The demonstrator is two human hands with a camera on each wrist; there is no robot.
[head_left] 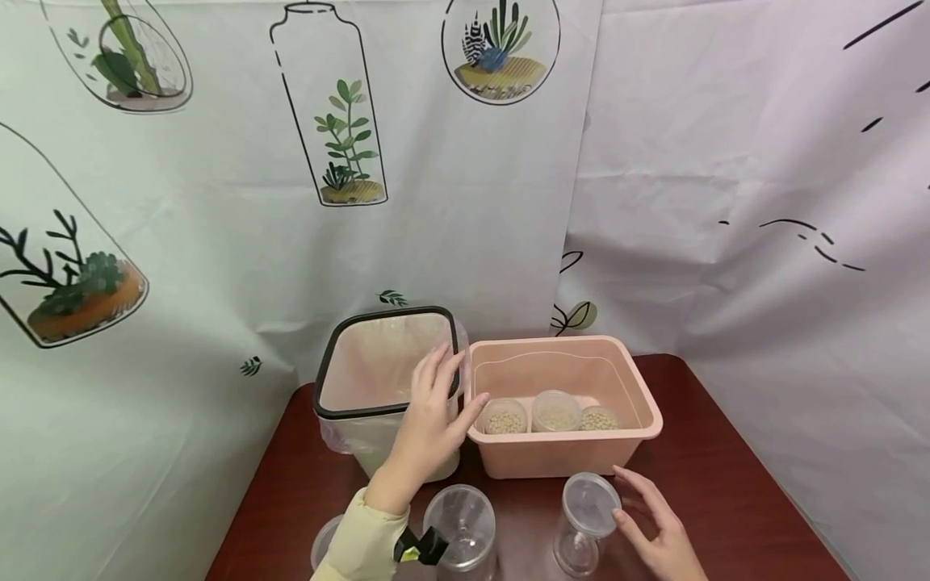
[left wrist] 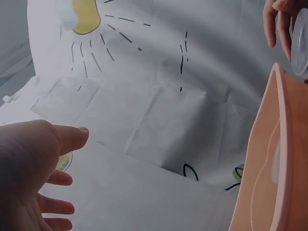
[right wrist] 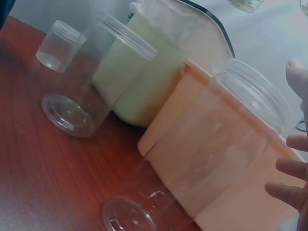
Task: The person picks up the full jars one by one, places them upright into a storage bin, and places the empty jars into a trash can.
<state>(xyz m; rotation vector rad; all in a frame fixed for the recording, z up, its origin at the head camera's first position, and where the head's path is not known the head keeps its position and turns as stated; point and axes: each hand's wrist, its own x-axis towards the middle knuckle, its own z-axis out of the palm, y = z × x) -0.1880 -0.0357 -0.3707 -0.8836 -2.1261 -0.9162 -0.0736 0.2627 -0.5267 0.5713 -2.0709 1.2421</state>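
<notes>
My left hand point(head_left: 429, 424) hovers with fingers spread and holds nothing, overlapping the black-rimmed bin's right side in the head view. Its thumb tip shows by the left rim of a pink plastic basin point(head_left: 559, 458). Inside the basin stand three round clear tubs, one of them point(head_left: 504, 418) at the left, with small pale beads or beans. To the right, my right hand point(head_left: 657, 532) is beside a tall clear jar point(head_left: 577, 545), fingers parted near its round top. From the right wrist, the fingers point(right wrist: 284, 195) look extended, not curled round the jar.
The bin point(head_left: 374, 440), lined with a thin plastic bag, stands left of the basin. Another clear jar point(head_left: 461, 528) is in front of it, and a smaller clear container point(right wrist: 57, 45) stands farther left. All rest on a dark red table point(head_left: 719, 476); a printed cloth point(head_left: 479, 202) hangs behind.
</notes>
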